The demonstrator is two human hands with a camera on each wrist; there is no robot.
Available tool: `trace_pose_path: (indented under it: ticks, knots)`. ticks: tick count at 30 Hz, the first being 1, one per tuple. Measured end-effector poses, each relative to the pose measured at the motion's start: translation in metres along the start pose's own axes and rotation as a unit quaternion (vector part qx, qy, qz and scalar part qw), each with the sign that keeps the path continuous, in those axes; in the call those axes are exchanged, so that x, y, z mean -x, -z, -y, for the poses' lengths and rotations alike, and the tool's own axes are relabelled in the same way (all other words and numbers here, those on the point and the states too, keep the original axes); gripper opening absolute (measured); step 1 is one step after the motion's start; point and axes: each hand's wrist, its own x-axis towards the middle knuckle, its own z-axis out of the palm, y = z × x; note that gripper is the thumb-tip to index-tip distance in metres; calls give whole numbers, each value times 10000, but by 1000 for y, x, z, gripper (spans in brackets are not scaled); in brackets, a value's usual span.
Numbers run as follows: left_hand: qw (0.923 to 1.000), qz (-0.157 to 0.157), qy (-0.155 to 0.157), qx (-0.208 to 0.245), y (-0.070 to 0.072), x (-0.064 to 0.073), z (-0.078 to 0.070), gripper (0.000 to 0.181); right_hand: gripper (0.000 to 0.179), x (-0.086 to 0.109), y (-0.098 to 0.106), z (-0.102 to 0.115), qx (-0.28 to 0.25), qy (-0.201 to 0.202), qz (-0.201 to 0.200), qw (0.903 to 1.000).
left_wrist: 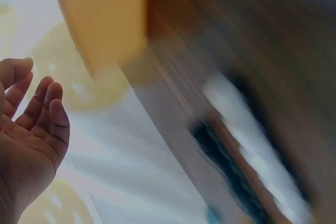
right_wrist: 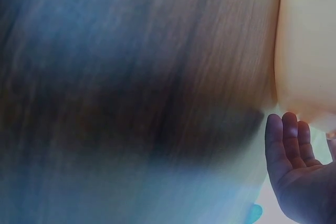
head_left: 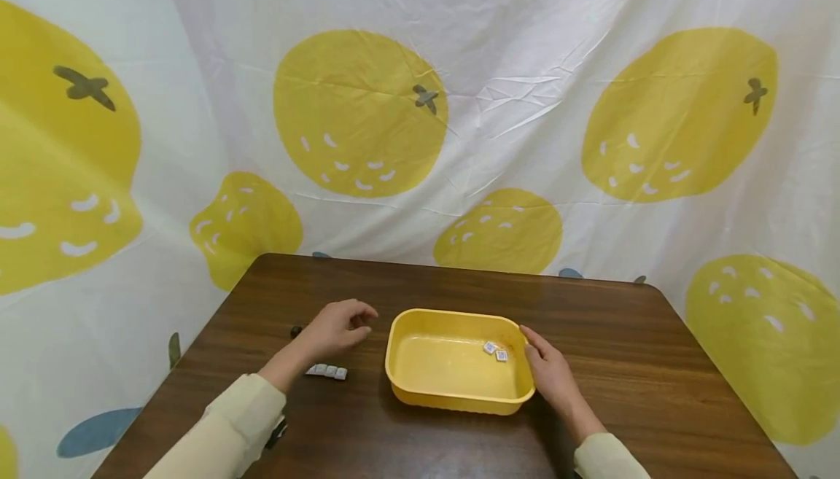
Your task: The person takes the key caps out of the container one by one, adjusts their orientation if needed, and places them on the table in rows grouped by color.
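A yellow plastic basin (head_left: pixel 453 399) stands on the table, with two small white square pieces (head_left: pixel 502 356) bearing grey marks inside near its right end. At the basin's right side my right hand (head_left: pixel 554 377) holds the rim; in the right wrist view its fingers (right_wrist: pixel 290 135) lie along the outer wall. My left hand (head_left: pixel 337 329), empty, hovers left of the basin with fingers loosely bent. Below it a row of white pieces (head_left: pixel 328 371) is partly covered by the forearm. The left wrist view shows this white row (left_wrist: pixel 257 150) blurred, beside a dark row (left_wrist: pixel 226 166).
The dark brown wooden table (head_left: pixel 656 377) has its back edge against a white curtain (head_left: pixel 512 100) printed with yellow lemons. A small dark thing (head_left: pixel 296 331) shows behind the left wrist, and another dark object (head_left: pixel 277 433) is partly hidden beside the left sleeve.
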Motion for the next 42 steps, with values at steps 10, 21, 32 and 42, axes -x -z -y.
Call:
trace_pose_path:
  ticks: [10, 21, 32, 42]
  knots:
    - [9900, 1119, -548, -665, -87, -87, -90, 30, 45, 1, -1, 6, 11, 86, -59, 9999]
    - [9655, 1492, -164, -2126, -133, -111, -91, 30, 44, -2, -6, 12, 178, 235, -139, 9995]
    - [9623, 1706, -141, -2113, -125, -105, -82, 23, 44, -2, -5, 9, 161, 80, -68, 9998]
    - [9722, 1521, -594, -1679, -130, -104, -79, 6, 45, 2, 0, 4, 175, 39, -137, 9997]
